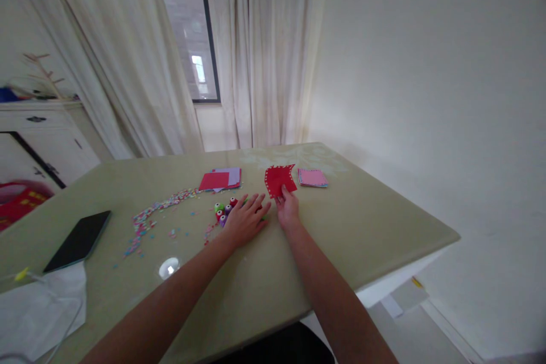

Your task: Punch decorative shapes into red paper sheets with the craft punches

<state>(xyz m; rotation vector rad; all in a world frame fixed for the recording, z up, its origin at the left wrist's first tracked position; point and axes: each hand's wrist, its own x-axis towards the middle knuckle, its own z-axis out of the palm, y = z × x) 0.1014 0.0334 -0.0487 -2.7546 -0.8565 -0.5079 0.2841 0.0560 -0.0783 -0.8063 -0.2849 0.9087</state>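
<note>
My right hand (287,209) pinches the near edge of a red paper sheet (279,178) with punched holes along its border, held just above the table. My left hand (246,219) lies over the table with fingers spread, resting on or just above something green and red that I cannot make out. Right beside its fingers sit several small round paper punches (224,210) in green, red and purple.
The olive table (362,227) also holds a red and lilac paper stack (220,180), a pink stack (313,177), a trail of confetti (149,217), a dark phone (78,240) and a white cloth (40,308). A white wall stands to the right, curtains behind.
</note>
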